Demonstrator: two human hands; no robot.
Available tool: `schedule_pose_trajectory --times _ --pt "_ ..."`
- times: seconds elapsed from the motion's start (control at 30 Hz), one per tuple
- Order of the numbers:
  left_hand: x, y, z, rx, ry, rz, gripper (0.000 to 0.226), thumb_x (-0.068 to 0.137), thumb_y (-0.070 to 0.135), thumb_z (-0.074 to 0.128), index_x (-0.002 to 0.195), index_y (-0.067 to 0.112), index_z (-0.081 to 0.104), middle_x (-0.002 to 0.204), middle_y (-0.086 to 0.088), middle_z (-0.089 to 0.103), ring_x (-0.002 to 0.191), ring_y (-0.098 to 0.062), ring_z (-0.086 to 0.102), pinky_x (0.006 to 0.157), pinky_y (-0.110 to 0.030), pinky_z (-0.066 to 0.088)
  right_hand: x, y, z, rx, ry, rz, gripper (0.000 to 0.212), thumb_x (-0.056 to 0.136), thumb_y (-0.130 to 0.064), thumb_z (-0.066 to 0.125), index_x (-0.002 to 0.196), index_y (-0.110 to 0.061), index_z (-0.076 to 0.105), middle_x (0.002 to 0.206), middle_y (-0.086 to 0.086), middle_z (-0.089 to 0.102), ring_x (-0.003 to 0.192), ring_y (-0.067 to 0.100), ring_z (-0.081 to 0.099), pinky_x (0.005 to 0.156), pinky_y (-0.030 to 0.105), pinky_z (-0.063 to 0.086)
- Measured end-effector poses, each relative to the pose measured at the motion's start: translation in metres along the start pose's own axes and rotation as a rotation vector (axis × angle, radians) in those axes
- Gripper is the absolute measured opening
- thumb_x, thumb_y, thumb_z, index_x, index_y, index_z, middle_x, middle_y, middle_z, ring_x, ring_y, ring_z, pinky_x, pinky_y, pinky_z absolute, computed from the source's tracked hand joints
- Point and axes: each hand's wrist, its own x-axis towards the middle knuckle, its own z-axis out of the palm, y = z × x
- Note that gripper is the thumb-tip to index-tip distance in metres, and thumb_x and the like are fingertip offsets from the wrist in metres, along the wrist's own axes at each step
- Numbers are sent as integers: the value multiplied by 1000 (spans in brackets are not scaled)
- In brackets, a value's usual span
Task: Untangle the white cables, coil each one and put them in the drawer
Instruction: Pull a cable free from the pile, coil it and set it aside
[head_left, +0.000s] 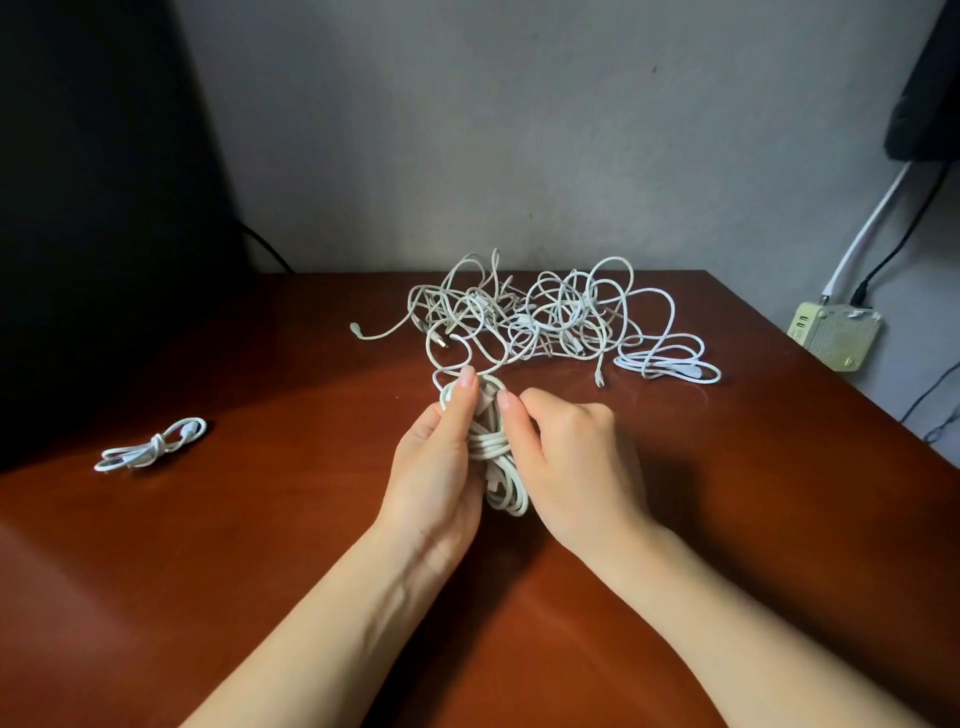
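Observation:
A white cable bundle (493, 457), wound into long loops and wrapped round its middle, hangs between both hands above the brown table (260, 545). My left hand (441, 457) grips its left side, thumb up along the top loop. My right hand (571, 457) pinches the cable near the top from the right. A loose strand runs from the bundle back to the tangled pile of white cables (535, 312) at the table's far edge. A finished small coiled cable (150, 447) lies at the left. No drawer is in view.
A dark monitor or panel (93, 208) stands at the back left. A cream power cube (834, 335) with plugged cords sits past the table's right edge. A loosely looped cable (670, 364) lies right of the pile.

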Motion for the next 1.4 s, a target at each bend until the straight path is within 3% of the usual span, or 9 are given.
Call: schedule_pose_trajectory --times 0.13,0.23,0.4,0.63,0.73,0.97,1.1,1.27,1.4 --pt "1 1 -3 -35 -9 -7 29 77 37 63 84 9 62 90 -16 66 92 -30 65 94 -42 48 2 2 0 98 -21 92 40 89 -41 51 57 -21 37 41 -4 32 44 17 29 46 28 29" --pt "1 6 -2 -25 -31 1 52 75 42 65 104 -2 61 119 -31 59 119 -43 54 108 -52 38 4 4 -1 288 -70 217 38 90 -50 54 64 -21 55 50 -9 54 50 9 50 53 27 40" --pt "-3 7 0 101 -20 59 33 71 44 64 80 14 70 85 -7 65 82 -15 61 94 -36 46 2 -2 2 584 -387 463 57 83 -65 31 102 -29 70 94 -9 73 92 1 64 87 25 49" --pt "-9 13 1 310 -13 106 52 70 57 59 86 9 70 77 -13 62 67 -21 58 57 -29 48 1 -6 5 781 -332 508 38 93 -48 42 105 -24 69 96 -5 73 91 3 66 83 21 50" --pt "-10 16 3 303 -105 74 48 79 52 54 92 9 69 84 -15 62 69 -20 57 64 -31 44 3 -4 5 727 -252 504 51 87 -62 46 96 -18 70 83 0 73 74 10 67 74 35 53" --pt "-8 27 -1 254 -54 -31 29 57 45 68 71 20 72 60 10 61 61 -4 54 77 -25 43 7 3 0 616 -91 389 58 78 -66 44 78 -12 67 53 -11 56 53 6 47 55 29 40" --pt "-8 25 0 217 -58 10 33 61 43 69 83 20 76 85 -1 70 82 -12 60 88 -30 43 7 -1 -1 636 -48 408 46 82 -58 50 79 -18 72 51 -13 57 50 3 45 55 28 38" --pt "-10 25 2 348 -54 321 23 87 18 64 109 12 66 94 -10 73 84 -18 66 85 -35 56 12 0 -7 549 3 416 53 84 -54 47 74 -8 70 57 3 62 52 13 47 56 34 43" --pt "-7 24 -4 969 -39 858 25 86 21 67 111 28 68 98 10 69 91 -1 64 79 -15 47 13 0 -6 653 -106 558 48 86 -54 55 66 -12 67 50 6 60 49 14 52 50 36 43"
